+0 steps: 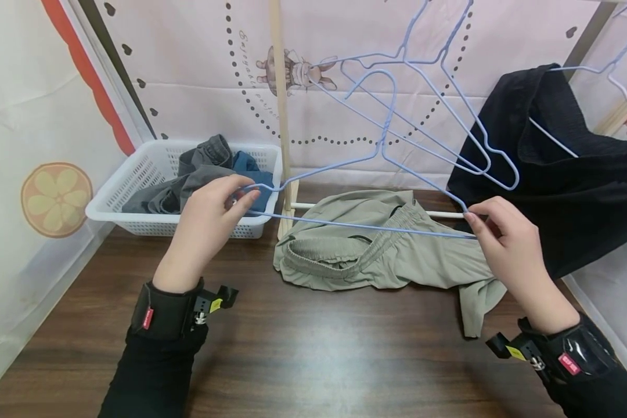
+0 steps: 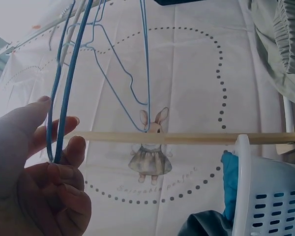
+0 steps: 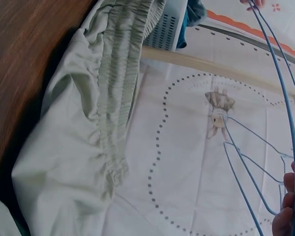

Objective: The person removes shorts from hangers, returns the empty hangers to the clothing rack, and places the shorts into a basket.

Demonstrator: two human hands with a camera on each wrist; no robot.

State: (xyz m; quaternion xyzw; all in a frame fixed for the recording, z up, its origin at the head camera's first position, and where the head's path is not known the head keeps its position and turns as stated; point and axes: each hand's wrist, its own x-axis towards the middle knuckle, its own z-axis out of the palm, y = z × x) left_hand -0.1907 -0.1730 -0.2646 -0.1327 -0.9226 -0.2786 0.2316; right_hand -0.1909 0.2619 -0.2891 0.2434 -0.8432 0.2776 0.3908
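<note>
Head view: a blue wire hanger [image 1: 384, 137] is held up between the left hand [image 1: 205, 220] and the right hand [image 1: 511, 247], over the brown wooden desk [image 1: 319, 354].
Left hand: thumb and forefinger pinch the hanger at its left end; the left wrist view shows two stretches of blue wire running between the fingers.
Right hand: thumb and fingers pinch the hanger near its right end.
Hanger: hook up, lower bar almost level, crossing in front of the grey-green garment as seen from the head.
Grey-green garment [image 1: 423, 261]: lies on the desk with its gathered elastic waistband toward the left, one end bent down toward the person.
White basket [image 1: 136, 223]: on the desk at the left, with slotted sides; it holds grey clothing [image 1: 204, 165] and a blue garment [image 1: 263, 180].
Wooden post [image 1: 281, 98]: upright, just beside the basket's right side.
White rod [image 1: 446, 215]: runs low behind the grey-green garment.
Spare hangers [image 1: 405, 60]: two blue wire ones hang side by side beyond the held one.
Black garment [image 1: 569, 197]: hangs at the right on another hanger.
Backdrop cloth [image 1: 188, 52]: pale, with dotted lines and a printed rabbit in a skirt.
</note>
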